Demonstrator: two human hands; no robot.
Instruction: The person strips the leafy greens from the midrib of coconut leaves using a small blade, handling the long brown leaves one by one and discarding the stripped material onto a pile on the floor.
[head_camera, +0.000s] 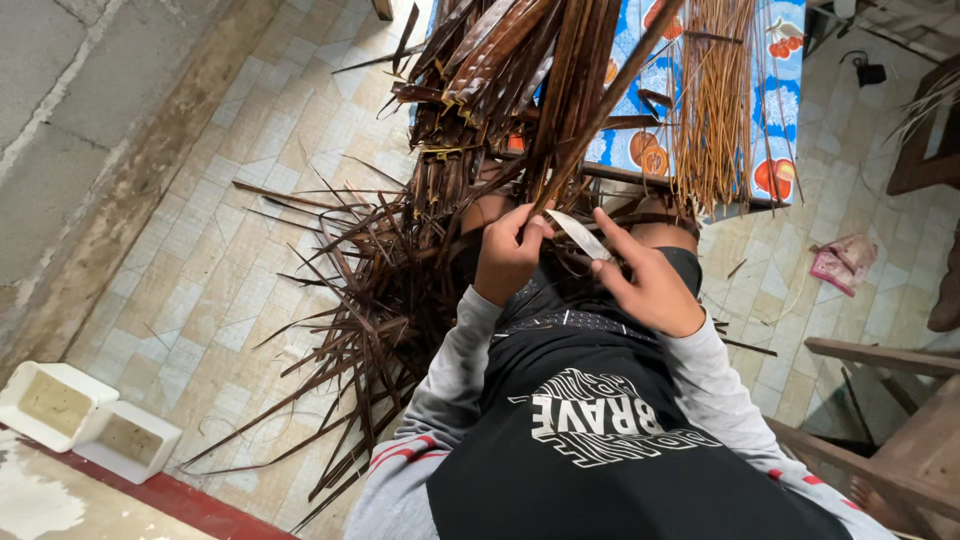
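Hands first: your left hand (508, 255) is clenched around the lower end of a long dark brown leaf strip (590, 130) that runs up and away toward the table (690, 195), fingers curled tight on it. Your right hand (650, 285) pinches a pale, flat blade-like piece (578, 234) between thumb and forefinger, its tip touching the strip just beside the left hand; can't tell if it's a knife or a sliver of leaf. Both hands sit close together above your lap, grey sleeves and black printed shirt below. Heap of dark dried palm leaves (390, 290) spills over the tiled floor (230, 260) to your left, touching your knee. Bundle of thin tan sticks (715, 100) lies on the table's blue patterned cloth (785, 110). Two white square tubs (90, 420) sit side by side well apart at lower left; pink rag (845, 262) on floor at right.
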